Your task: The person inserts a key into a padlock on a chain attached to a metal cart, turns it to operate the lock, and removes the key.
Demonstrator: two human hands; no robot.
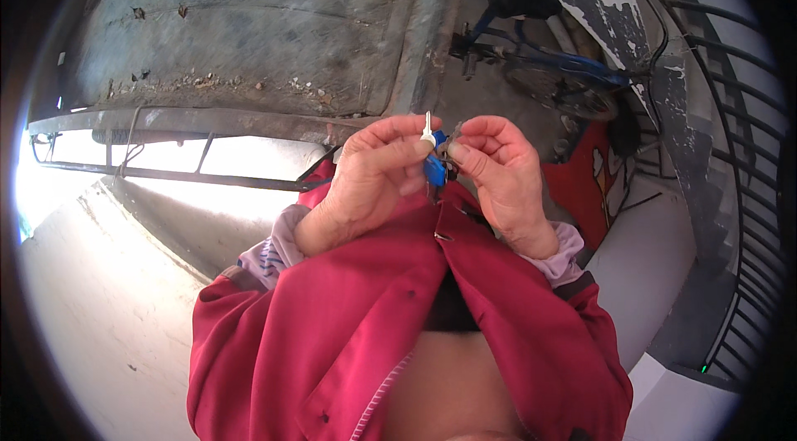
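My left hand (380, 173) pinches a silver key (428, 130) between thumb and forefinger, its blade pointing away from me. Close beside it, my right hand (501, 173) grips part of the same bunch, what looks like a dull metal key (457, 132). Between the two hands hang keys with blue plastic heads (435, 171). The lower end of the bunch is dark and partly hidden by the fingers. Both hands are in front of a red jacket (348, 310) with light cuffs.
A worn cart bed (249, 36) with dry leaves and grit lies beyond my hands, edged by a metal rail (249, 181). A blue bicycle (560, 61) stands at the upper right, near stairs with a black metal railing (738, 179). A red printed item (582, 183) is below the bicycle.
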